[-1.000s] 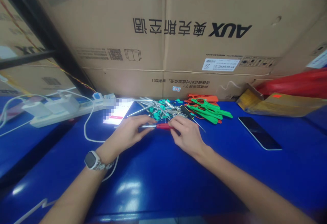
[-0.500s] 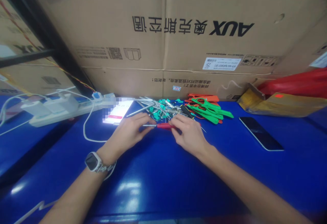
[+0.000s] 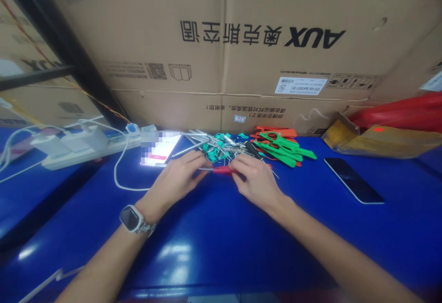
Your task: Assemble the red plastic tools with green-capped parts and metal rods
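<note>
A screwdriver with a red handle (image 3: 223, 170) lies level between my hands. My right hand (image 3: 253, 174) is closed around the handle, its fingers covering the right part. At the shaft, my left hand (image 3: 184, 171) is closed, thumb and fingers pinching it near the handle; the rest of the shaft is hidden behind that hand. Just beyond my fingers is a jumbled pile of green plastic parts (image 3: 217, 152) with metal rods (image 3: 189, 146) and thin pieces. A black and yellow handle (image 3: 253, 150) sticks out of the pile behind my right hand.
Green plastic scissor-like handles (image 3: 285, 151) and orange ones (image 3: 276, 131) lie right of the pile. A dark phone (image 3: 352, 181) and a yellowish box (image 3: 383, 142) are further right. At left are a lit screen (image 3: 162, 150) and a power strip (image 3: 93, 148). A large carton (image 3: 221, 63) stands behind.
My left hand has slid slightly right along the shaft toward the handle, and its wrist has turned a little. My right hand stays on the handle, nearly still.
</note>
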Tool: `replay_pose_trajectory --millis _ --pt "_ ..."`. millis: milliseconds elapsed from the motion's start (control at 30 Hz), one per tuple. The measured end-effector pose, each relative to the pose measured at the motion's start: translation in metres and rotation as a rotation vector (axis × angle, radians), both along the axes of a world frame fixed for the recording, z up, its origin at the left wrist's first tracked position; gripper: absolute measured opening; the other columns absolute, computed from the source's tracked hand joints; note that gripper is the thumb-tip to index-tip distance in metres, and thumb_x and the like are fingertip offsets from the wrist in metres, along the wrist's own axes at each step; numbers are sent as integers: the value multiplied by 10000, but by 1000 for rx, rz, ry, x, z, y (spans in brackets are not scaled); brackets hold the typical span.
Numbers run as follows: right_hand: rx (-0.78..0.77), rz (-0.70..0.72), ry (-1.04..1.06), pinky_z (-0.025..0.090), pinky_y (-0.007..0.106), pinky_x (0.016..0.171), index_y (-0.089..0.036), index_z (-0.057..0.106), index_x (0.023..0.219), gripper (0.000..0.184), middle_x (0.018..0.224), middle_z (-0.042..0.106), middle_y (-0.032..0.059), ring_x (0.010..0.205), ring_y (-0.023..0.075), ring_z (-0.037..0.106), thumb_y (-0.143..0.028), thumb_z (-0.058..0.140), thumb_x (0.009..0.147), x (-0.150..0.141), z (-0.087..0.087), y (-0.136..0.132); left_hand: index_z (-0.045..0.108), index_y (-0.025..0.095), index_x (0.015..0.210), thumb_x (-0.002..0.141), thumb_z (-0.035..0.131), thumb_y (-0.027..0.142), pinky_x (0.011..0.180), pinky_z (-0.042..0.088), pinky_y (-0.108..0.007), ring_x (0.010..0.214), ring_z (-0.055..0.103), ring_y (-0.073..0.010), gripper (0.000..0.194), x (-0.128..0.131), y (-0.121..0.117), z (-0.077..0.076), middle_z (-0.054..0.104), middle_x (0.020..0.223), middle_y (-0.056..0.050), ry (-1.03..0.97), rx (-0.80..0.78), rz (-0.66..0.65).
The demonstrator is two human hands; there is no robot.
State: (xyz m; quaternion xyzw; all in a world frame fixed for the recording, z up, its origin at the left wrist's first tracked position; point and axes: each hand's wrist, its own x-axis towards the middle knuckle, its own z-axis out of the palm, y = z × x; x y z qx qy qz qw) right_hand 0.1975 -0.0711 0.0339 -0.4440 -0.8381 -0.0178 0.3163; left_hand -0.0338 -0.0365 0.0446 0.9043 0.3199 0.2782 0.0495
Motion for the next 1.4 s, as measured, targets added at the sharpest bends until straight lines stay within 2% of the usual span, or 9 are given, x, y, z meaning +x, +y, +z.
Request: replay_pose_trajectory --millis 167,333,567,733,833,1067,1167,1333,1400 --pt "51 -8 63 460 290 723 -193 645 855 137 907 693 35 834 175 623 -94 557 892 2 -4 1 623 187 977 918 574 170 834 523 -327 951 634 -193 78 2 -2 2 648 992 -53 -61 -62 -38" --pt "119 -38 26 452 299 694 -192 654 844 140 909 710 46 830 186 636 -99 560 890 3 -4 1 634 193 1036 908 596 212 876 519 -349 983 632 -204 135 3 -2 1 657 1037 -64 -88 -105 -46" --pt "160 8 -11 454 305 719 -176 658 858 151 928 717 53 848 188 634 -91 542 903 5 -4 3 683 195 997 929 592 213 768 523 -301 852 643 -171 115 1 3 -1 682 936 -44 -130 -150 -44" --pt "169 15 -13 457 312 718 -183 661 872 159 939 720 62 862 197 635 -100 530 912 4 -6 1 709 188 1028 886 660 285 810 532 -333 907 651 -202 178 2 -1 -1 696 982 -68 -121 -179 -28" --pt "163 8 -9 459 315 714 -185 660 872 168 929 718 65 850 196 629 -102 521 915 1 -7 0 714 192 1042 916 633 323 833 525 -351 920 648 -210 199 4 -2 -2 699 980 -72 -96 -177 -16" --pt "169 2 6 448 309 699 -184 657 858 175 924 717 66 841 193 629 -98 517 916 0 -11 0 725 182 1009 911 640 258 825 540 -353 910 661 -215 151 8 -1 -2 718 954 -68 -100 -174 0" --pt "192 8 1 431 310 683 -185 656 858 179 928 721 63 841 191 628 -110 511 930 0 -12 -1 735 184 990 899 650 234 817 540 -346 897 673 -214 134 7 -1 -1 730 949 -66 -93 -212 13" --pt "211 5 -15 409 315 669 -188 658 853 190 909 726 50 826 182 615 -98 509 928 -1 -13 -1 747 185 1009 894 666 293 740 532 -314 802 703 -208 178 5 -1 -1 768 921 -61 -79 -337 58" --pt "201 5 -3 417 316 682 -191 661 859 189 916 727 51 837 183 617 -101 509 929 -2 -13 -1 742 180 1009 896 660 293 717 526 -301 778 705 -202 179 6 -1 -1 770 914 -60 -84 -340 48"
